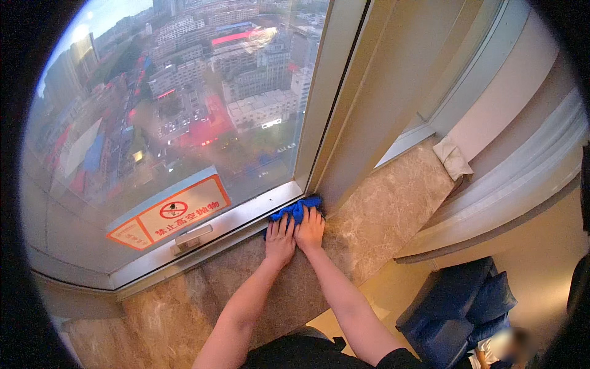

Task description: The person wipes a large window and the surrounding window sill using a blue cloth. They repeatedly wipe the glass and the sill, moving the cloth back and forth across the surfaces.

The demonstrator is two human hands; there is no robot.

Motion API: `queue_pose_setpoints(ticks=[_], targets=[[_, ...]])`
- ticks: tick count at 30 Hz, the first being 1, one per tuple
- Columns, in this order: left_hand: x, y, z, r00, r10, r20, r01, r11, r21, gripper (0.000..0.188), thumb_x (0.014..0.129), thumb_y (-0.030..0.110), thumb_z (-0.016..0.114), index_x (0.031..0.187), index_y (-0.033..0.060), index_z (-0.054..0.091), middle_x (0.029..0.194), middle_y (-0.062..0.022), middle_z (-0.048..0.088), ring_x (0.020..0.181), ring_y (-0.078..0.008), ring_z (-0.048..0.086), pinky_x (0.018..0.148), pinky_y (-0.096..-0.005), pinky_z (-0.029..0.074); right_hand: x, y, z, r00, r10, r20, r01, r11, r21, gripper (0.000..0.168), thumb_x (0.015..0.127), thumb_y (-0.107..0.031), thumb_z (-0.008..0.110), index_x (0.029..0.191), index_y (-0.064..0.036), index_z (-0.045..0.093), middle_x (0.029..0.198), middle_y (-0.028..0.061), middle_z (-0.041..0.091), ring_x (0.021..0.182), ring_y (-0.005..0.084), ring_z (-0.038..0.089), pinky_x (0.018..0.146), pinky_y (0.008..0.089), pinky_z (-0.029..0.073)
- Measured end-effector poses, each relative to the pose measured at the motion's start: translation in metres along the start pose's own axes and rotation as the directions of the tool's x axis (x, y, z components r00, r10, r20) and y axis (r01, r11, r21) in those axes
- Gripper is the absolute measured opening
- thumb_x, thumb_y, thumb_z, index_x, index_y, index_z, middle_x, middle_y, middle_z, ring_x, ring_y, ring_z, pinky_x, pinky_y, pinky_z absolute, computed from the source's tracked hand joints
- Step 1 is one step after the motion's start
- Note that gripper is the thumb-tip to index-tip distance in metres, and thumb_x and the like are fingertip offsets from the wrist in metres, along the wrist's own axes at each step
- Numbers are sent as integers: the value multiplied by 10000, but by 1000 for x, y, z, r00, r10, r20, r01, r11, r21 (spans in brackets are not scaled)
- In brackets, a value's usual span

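Note:
A blue cloth [297, 210] is bunched in the corner where the bottom of the window frame [249, 210] meets a wide upright post [368, 120]. Both hands press on it side by side. My left hand [280, 240] lies on the cloth's left part, fingers pointing towards the frame. Over its right part rests my right hand [309, 233], its thumb side next to the left hand. Some of the cloth is hidden under the fingers. Beneath the hands runs a brown marbled stone sill [299, 286].
A window handle [193, 237] sticks out from the lower frame, below a warning sticker [175, 210] on the glass. Folded beige fabric [452, 159] lies at the sill's far right, by a pale curtain [502, 180]. Lower right are a dark blue sofa [447, 300] and another person [488, 353].

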State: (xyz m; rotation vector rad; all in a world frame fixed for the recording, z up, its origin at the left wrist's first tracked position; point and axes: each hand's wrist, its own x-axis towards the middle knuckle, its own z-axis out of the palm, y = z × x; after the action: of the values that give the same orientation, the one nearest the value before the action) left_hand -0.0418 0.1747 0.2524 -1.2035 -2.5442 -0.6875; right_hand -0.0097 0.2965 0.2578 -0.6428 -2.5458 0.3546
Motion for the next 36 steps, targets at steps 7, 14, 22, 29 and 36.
queue_pose_setpoints(ticks=[7,14,22,29,36], targets=[[-52,-3,-39,983,-96,154,87,994,68,603,843,358,609,1374,96,494,1463,-154,405,1369,-345,328,1090,-636,223,-42,-26,-39,988,-29,154,47,992,-119,549,731,-303,649,1212,-42,609,1055,137,570,998,321,527,855,462,386],[-175,-7,-138,931,-299,209,280,953,117,638,859,491,593,1341,78,536,1430,-202,432,1344,-373,362,1118,-623,184,-111,-66,-87,957,-231,173,247,966,-77,555,694,-372,749,1096,-6,643,1192,193,559,1123,358,501,969,480,367],[-298,-60,-216,756,-646,-105,654,740,154,476,803,387,695,1072,10,582,1351,-258,455,1305,-441,368,1091,-601,256,-182,-234,-30,720,-560,410,496,829,260,695,819,-494,662,1370,-102,501,1454,294,362,1341,469,330,1086,574,275],[-381,-116,-252,537,-776,-332,844,496,206,554,854,319,639,1302,28,492,1509,-217,335,1407,-409,276,1129,-593,202,-247,-354,23,524,-838,153,675,518,525,504,864,-252,607,1348,-124,542,1441,195,444,1346,359,399,1076,513,335],[-410,-204,-292,545,-798,-257,836,492,243,582,919,285,531,1414,-1,425,1524,-194,339,1420,-353,290,1162,-501,207,-257,-456,69,452,-891,37,675,369,639,470,845,-165,591,1307,-88,555,1412,148,498,1310,308,459,1059,467,370]])
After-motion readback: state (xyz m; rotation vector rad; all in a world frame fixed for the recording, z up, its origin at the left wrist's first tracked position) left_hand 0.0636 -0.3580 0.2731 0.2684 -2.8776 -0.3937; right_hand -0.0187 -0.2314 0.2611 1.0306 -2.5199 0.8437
